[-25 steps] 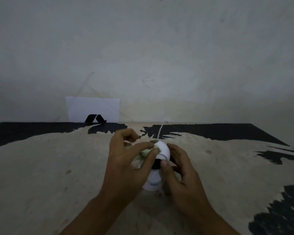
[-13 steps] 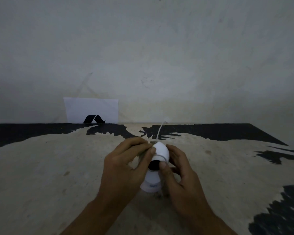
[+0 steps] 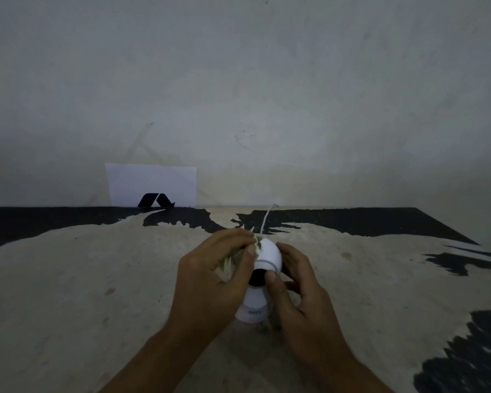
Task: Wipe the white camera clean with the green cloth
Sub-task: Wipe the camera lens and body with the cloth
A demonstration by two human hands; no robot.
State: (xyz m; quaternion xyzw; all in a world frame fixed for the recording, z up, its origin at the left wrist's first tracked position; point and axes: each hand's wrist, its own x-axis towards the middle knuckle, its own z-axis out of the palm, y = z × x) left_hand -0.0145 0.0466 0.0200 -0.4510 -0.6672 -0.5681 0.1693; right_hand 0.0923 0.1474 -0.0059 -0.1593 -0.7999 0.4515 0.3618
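The white camera stands upright on the worn table, a round head with a dark lens above a white base. My left hand presses the bunched green cloth against the left side of the head, thumb by the lens. My right hand grips the camera's right side, thumb on the front beside the lens. Most of the cloth is hidden inside my left hand.
A thin white cable runs from the camera back toward the wall. A white card with a black logo leans against the wall at the back left. The tabletop is beige with black worn patches.
My left hand has slid the cloth from the top front of the camera head toward its left and rear side. My right hand keeps its hold, barely moved.
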